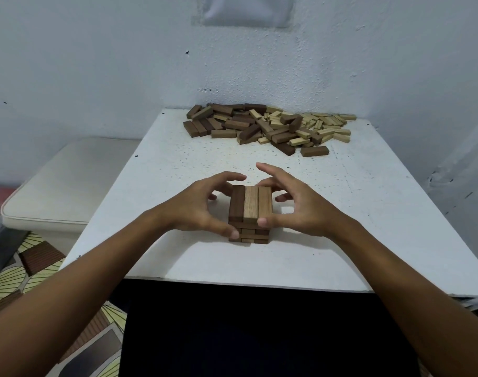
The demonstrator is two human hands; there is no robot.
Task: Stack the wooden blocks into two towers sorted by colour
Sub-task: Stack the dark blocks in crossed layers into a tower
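Note:
A short tower of brown wooden blocks (250, 213) stands near the middle of the white table (178, 170), several layers high with three blocks side by side on top. My left hand (199, 205) curls round the tower's left side, its thumb on a lower front corner. My right hand (295, 202) cups the right side, with its thumb tip on the front end of the top right block and its fingers behind. A loose heap of blocks lies at the far edge: dark brown ones (227, 122) mostly left, pale ones (322, 126) mostly right.
A rough white wall rises right behind the table. A cream cushion (66, 186) lies to the left, below table height. Patterned floor covering (28, 270) shows at the lower left. The table's near edge runs just in front of my forearms.

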